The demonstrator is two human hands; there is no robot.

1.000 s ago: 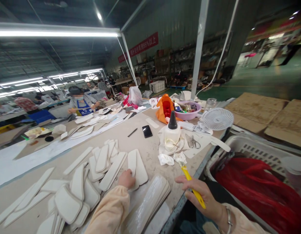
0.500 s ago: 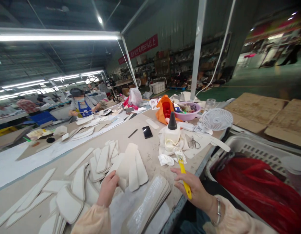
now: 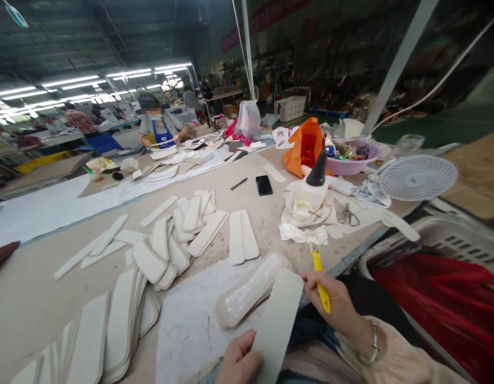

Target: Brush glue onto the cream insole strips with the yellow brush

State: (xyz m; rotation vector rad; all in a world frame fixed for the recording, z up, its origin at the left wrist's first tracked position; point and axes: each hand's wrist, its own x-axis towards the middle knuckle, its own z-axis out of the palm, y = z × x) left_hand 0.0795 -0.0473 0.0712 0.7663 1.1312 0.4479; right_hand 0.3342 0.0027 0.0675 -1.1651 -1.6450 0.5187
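Observation:
My left hand [image 3: 239, 361] is at the bottom edge, fingers closed on the lower end of a long off-white insole strip [image 3: 279, 321] that slants up to the right. My right hand [image 3: 335, 306] grips a yellow-handled brush [image 3: 319, 280] whose bristle end points toward the glue bottle [image 3: 312, 191]; its fingertips touch the top of the strip. A glossy stack of strips [image 3: 249, 292] lies on white paper [image 3: 191, 325] just left of the held piece.
Many cut strips [image 3: 178, 234] lie scattered over the worktable [image 3: 39, 288]. Scissors [image 3: 346, 214], a phone [image 3: 264, 184], an orange bag [image 3: 303, 146], a pink bowl [image 3: 353, 165] and a small fan [image 3: 416, 177] stand further off. A basket with red plastic [image 3: 438, 290] sits on the right. Another person [image 3: 156, 125] works across the table.
My left hand lifted one strip off the table pile and drew it toward me, down to the lower edge. The right hand with the brush came to meet it. The view tilted down and left.

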